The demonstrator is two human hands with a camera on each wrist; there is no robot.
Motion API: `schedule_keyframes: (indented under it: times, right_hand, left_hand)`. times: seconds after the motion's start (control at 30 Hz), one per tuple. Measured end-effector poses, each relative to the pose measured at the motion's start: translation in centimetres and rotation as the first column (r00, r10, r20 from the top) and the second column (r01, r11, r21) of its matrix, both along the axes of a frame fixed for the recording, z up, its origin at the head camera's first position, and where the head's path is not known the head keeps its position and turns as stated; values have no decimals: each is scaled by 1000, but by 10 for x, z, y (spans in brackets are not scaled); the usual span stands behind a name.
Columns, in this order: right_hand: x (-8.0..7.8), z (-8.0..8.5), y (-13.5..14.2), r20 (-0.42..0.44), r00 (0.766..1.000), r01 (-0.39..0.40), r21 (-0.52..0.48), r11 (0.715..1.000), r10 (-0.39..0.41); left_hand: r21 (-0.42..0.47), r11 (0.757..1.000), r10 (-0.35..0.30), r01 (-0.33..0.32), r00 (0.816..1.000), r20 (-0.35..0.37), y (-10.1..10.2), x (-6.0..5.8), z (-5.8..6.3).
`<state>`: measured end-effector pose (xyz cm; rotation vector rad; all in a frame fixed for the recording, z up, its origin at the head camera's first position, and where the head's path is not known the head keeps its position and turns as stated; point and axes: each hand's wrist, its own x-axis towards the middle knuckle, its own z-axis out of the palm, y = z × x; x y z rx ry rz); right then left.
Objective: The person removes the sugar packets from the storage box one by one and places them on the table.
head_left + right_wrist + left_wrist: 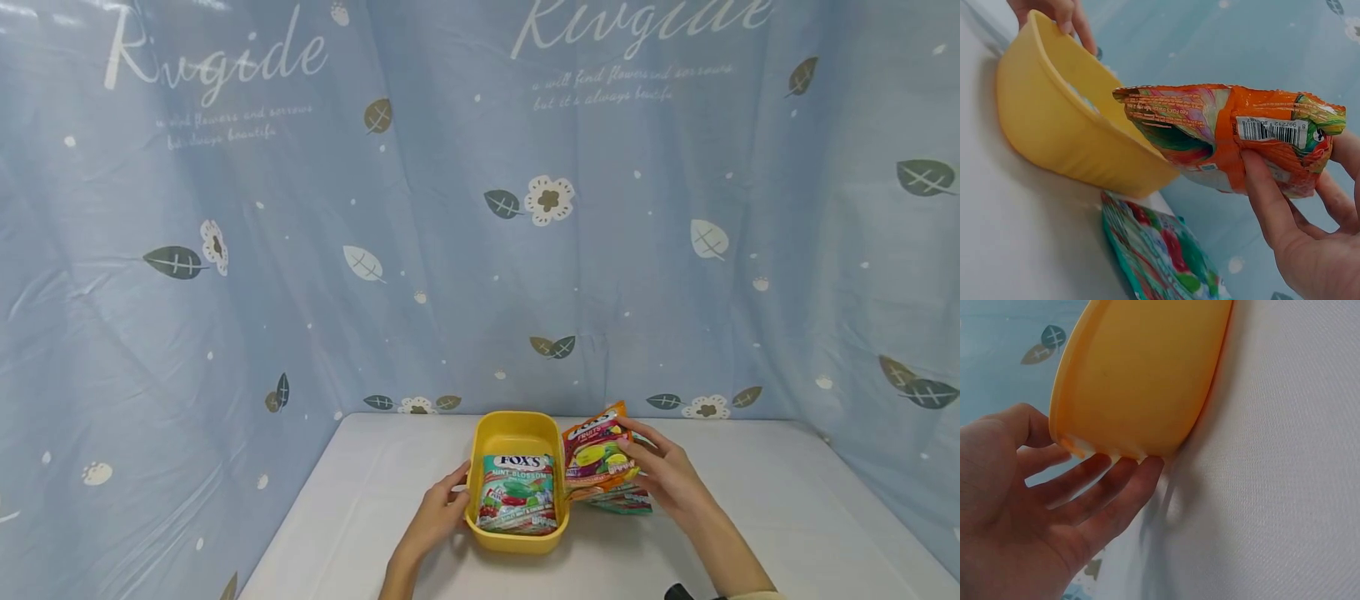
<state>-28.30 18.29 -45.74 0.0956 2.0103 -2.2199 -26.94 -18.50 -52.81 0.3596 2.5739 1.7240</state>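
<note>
A yellow plastic tub [517,546] stands on the white table, with a green Fox's Mint Blossom candy bag [517,496] lying inside it. My left hand [438,510] holds the tub's left side; in the left wrist view its thumb is at the rim and its fingertips touch the outer wall. My right hand [667,475] pinches an orange Fox's Fruits candy bag [1229,134] between thumb and fingers, raised just right of the tub. Below that bag, a second green candy bag [1160,250] rests on the table beside the tub, partly hidden in the head view.
The white tabletop [360,500] extends around the tub on both sides. Behind it hangs a light blue curtain [450,250] printed with leaves, flowers and lettering, which also runs along the left and right sides. A small black object [677,592] shows at the bottom edge.
</note>
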Motion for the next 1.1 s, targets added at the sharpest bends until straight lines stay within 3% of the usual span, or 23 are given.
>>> schedule_keyframes:
  times: [0.67, 0.9, 1.1]
  right_hand:
    - [5, -6, 43, 33, 998, 49, 11, 999, -49]
    - [5, -6, 55, 52, 997, 62, -61, 996, -58]
    - [6, -9, 61, 57, 996, 66, -67, 996, -63]
  left_hand:
    - [18, 1000, 0, 0, 1000, -2, 0, 0, -2]
    - [-28, 1000, 8, -8, 1000, -15, 0, -2, -4]
    - [-35, 999, 7, -8, 1000, -21, -1, -3, -5]
